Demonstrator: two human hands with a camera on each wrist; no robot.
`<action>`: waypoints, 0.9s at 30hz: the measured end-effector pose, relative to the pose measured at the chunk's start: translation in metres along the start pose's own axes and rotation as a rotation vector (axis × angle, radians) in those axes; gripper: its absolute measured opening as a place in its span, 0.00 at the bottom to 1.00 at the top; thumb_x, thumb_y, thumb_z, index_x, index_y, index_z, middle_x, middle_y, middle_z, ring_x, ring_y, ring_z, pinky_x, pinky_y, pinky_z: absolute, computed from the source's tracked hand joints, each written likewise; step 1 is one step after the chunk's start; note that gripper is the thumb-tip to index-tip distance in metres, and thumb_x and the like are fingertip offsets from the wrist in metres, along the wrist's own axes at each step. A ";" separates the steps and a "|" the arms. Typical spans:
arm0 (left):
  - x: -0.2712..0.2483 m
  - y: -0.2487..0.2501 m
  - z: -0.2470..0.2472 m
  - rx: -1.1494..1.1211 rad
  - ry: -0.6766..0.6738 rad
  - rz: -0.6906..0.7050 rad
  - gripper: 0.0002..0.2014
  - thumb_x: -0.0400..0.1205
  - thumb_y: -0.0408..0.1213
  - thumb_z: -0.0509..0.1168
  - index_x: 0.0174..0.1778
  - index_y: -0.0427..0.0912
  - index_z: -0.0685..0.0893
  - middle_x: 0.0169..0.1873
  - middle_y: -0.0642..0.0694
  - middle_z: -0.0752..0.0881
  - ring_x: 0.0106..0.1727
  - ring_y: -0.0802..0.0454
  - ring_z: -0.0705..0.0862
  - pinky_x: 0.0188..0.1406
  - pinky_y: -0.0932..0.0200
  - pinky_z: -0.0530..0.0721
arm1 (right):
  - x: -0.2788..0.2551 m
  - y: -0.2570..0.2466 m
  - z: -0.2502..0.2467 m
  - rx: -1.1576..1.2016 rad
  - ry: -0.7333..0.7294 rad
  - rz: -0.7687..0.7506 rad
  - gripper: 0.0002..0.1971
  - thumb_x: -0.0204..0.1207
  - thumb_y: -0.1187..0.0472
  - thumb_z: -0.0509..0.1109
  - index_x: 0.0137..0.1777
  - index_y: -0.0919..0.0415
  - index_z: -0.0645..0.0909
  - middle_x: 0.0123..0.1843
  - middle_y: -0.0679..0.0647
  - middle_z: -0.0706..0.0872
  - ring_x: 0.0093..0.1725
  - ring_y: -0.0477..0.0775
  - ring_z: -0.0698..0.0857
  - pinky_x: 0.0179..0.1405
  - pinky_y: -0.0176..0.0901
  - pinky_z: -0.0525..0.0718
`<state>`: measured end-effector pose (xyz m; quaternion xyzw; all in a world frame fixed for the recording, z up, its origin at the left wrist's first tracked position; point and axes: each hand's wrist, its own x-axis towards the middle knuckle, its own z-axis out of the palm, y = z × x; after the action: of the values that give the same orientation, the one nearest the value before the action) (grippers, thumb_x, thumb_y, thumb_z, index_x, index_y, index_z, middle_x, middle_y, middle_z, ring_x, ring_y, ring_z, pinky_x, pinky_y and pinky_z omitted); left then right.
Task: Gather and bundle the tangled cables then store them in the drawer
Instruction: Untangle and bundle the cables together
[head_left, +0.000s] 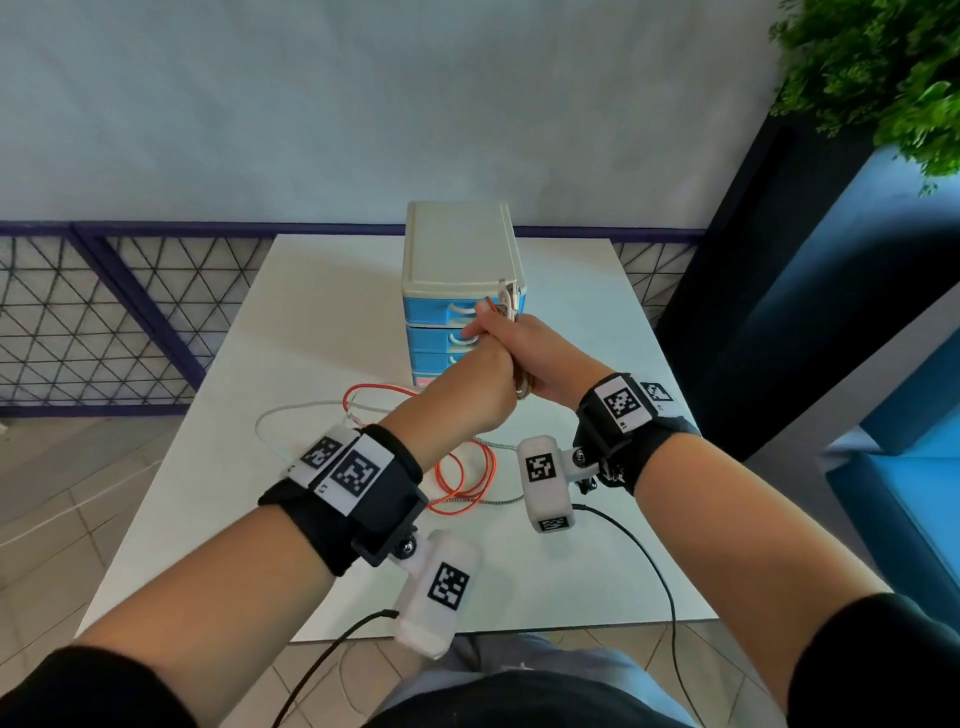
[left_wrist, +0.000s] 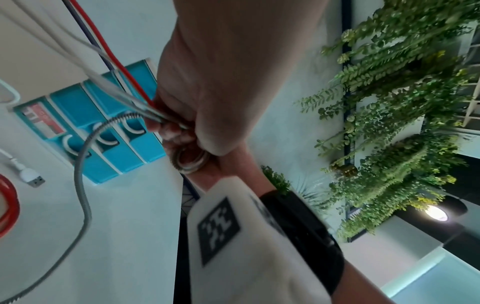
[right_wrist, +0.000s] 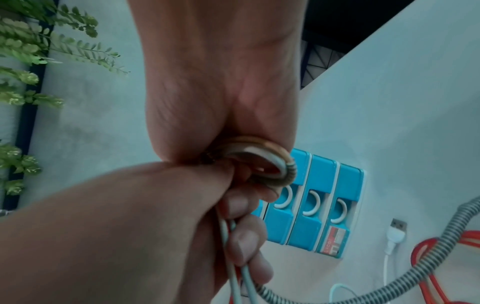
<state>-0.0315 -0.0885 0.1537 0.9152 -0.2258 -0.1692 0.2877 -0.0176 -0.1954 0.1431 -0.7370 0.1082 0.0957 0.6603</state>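
A smooth white rectangular desk (head_left: 597, 561) carries a boxy plastic drawer unit (head_left: 460, 249), cream on top with glossy blue fronts and white crescent handles, at 12 o'clock. Loose lengths of the cables (head_left: 470, 478) sprawl at the centre: red rubbery loops, a thin white lead and a grey-and-white braided cord. The left hand (head_left: 475, 387) and right hand (head_left: 543, 358) meet above them, in front of the drawers. Both fists are curled tight around a coiled section of the cables; a small ring of coils pokes out between the palms. Fingertips are mostly hidden in the head view
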 end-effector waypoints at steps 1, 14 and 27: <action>0.003 -0.002 0.000 -0.043 -0.004 -0.020 0.17 0.87 0.32 0.51 0.68 0.26 0.70 0.57 0.29 0.82 0.56 0.35 0.82 0.44 0.56 0.72 | 0.002 0.001 -0.001 -0.019 0.016 -0.016 0.21 0.82 0.41 0.60 0.47 0.58 0.84 0.39 0.51 0.82 0.36 0.48 0.82 0.35 0.37 0.80; -0.007 -0.032 0.014 -0.257 -0.153 0.131 0.17 0.88 0.46 0.51 0.36 0.44 0.76 0.28 0.49 0.76 0.26 0.57 0.72 0.25 0.72 0.71 | 0.002 -0.011 -0.003 0.725 -0.065 -0.017 0.25 0.84 0.41 0.53 0.32 0.59 0.71 0.41 0.60 0.88 0.51 0.59 0.88 0.61 0.59 0.81; -0.001 -0.056 0.018 -0.662 -0.220 0.112 0.27 0.79 0.61 0.55 0.23 0.44 0.73 0.15 0.52 0.68 0.16 0.58 0.64 0.18 0.69 0.67 | 0.000 -0.023 -0.003 0.611 0.133 -0.027 0.22 0.84 0.43 0.56 0.33 0.56 0.66 0.16 0.47 0.62 0.11 0.42 0.59 0.10 0.30 0.58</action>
<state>-0.0222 -0.0545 0.1062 0.7347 -0.2384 -0.3148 0.5517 -0.0115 -0.1955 0.1657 -0.5104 0.1652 0.0017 0.8439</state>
